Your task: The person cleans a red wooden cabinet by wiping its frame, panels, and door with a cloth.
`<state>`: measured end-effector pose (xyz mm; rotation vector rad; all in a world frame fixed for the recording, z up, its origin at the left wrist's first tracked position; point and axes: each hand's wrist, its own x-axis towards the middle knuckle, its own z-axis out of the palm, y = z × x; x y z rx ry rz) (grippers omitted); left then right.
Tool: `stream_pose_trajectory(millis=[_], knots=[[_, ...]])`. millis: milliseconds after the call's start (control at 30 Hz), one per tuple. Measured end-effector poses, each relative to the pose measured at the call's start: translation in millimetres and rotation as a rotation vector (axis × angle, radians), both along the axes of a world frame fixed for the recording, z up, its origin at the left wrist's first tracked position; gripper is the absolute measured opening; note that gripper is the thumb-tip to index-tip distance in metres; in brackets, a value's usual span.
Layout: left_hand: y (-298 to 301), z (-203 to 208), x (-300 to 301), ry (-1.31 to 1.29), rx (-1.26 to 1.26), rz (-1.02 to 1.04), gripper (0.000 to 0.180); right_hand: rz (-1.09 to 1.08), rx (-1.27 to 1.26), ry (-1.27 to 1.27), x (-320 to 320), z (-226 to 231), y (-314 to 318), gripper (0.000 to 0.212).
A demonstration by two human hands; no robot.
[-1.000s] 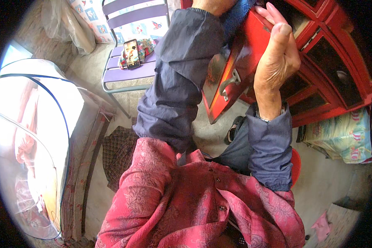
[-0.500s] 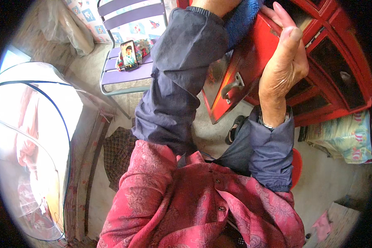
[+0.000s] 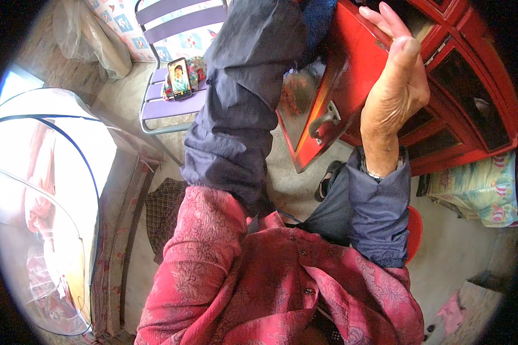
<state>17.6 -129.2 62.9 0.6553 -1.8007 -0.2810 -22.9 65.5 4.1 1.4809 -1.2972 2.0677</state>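
Observation:
My left arm in its dark sleeve stretches up past the top edge, so my left hand is out of the picture. Beside that sleeve a blue cloth [image 3: 319, 23] shows against the red cabinet door [image 3: 351, 75]; whatever grips it is hidden. The door stands swung out, with a metal handle [image 3: 326, 122] and a glossy panel on its near side. My right hand [image 3: 398, 80] is raised at the door's edge, fingers stretched out and thumb up. It appears to rest against the door, with nothing visible in it.
The red cabinet [image 3: 472, 86] fills the upper right, a patterned sheet [image 3: 477, 190] below it. A purple chair [image 3: 172, 108] holds a phone [image 3: 179, 79] propped on a colourful cloth. At left stands a netted bed [image 3: 106, 230]; a red rounded object [image 3: 414, 233] sits by my right sleeve.
My left arm has moved up and to the left, its wrist passing out of the picture. The blue cloth has shifted left with it. My right hand stays in place.

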Motion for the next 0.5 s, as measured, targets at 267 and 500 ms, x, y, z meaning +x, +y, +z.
stream_pose_trajectory(millis=[267,500], knots=[[-6.9,-0.9,-6.9,-0.009,0.043,0.087,0.031,-0.043,0.011,0.010,-8.0,-1.0,-4.0,0.063],[-11.8,0.0,-11.7,-0.036,0.005,0.086,0.032,-0.027,0.030,0.058,-27.5,-5.7,-12.6,0.072]])
